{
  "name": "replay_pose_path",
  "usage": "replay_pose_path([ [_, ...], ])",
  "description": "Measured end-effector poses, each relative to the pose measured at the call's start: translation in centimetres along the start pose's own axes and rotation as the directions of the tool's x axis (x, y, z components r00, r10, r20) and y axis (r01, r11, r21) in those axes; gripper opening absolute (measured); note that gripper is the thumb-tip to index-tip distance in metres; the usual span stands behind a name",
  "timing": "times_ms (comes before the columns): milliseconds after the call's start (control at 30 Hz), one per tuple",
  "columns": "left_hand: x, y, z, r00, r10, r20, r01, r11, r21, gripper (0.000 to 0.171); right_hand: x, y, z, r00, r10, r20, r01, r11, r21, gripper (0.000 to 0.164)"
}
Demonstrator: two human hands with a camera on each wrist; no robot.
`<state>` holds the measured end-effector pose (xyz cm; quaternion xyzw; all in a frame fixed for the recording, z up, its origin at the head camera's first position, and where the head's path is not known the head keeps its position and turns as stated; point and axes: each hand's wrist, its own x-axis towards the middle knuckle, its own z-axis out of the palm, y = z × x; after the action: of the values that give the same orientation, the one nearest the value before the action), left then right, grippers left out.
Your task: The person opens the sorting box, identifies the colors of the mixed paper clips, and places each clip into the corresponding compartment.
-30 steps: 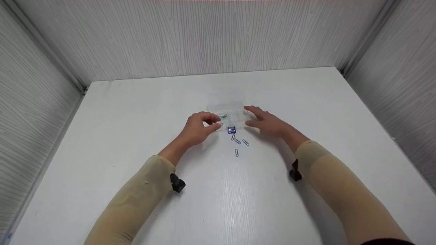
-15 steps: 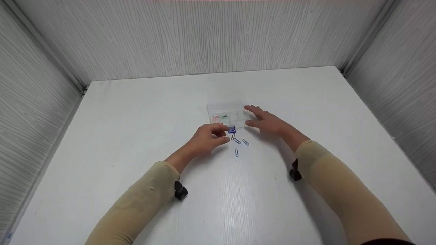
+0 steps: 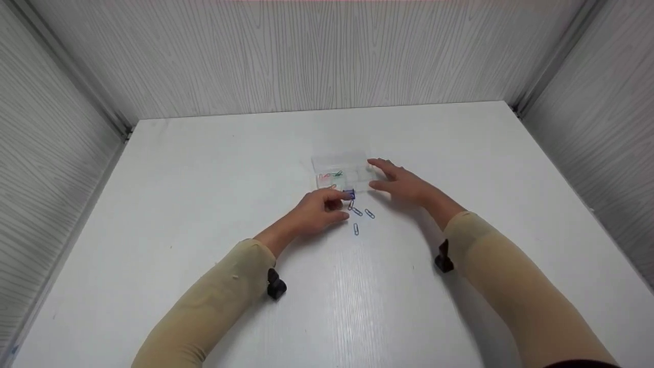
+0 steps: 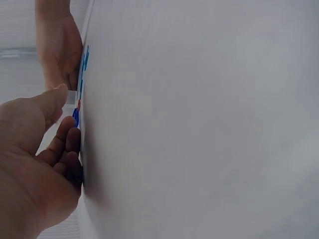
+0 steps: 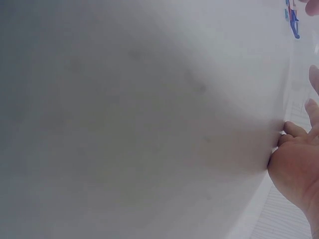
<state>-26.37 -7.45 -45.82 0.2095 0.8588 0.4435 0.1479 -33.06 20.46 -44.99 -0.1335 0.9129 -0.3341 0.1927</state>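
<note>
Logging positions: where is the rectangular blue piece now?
In the head view, the blue piece is at the near edge of the clear box, beside the left hand, beyond paper clips.

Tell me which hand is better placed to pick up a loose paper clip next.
Left, most likely. The left hand has thumb and index finger apart, right beside the loose paper clips; the right hand is farther off, at the clear box's right end.

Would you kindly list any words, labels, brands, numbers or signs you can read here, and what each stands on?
None can be read.
No lettering shows on the clear box or sleeves.
Any marking on the small blue item by the left hand is too small to tell.
</note>
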Motion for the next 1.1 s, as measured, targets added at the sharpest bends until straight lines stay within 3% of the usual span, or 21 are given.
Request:
replay_pose_path([
  [567,0.54,-0.05,-0.03,0.998,0.034,0.05,-0.041,0.99,0.131,0.037,-0.24,-0.26,-0.25,1.0,0.021,-0.002,-0.021,1.0,0.015,0.07],
  [900,0.31,-0.29,0.23,0.998,0.059,0.011,-0.06,0.992,0.114,0.01,-0.04,-0.01,-0.09,1.0,0.015,-0.01,-0.015,1.0,0.015,0.071],
  [1100,0.13,-0.5,0.35,0.999,0.036,0.009,-0.037,0.994,0.102,0.019,0.02,0.12,0.1,1.0,0.016,-0.002,-0.016,1.0,0.015,0.072],
])
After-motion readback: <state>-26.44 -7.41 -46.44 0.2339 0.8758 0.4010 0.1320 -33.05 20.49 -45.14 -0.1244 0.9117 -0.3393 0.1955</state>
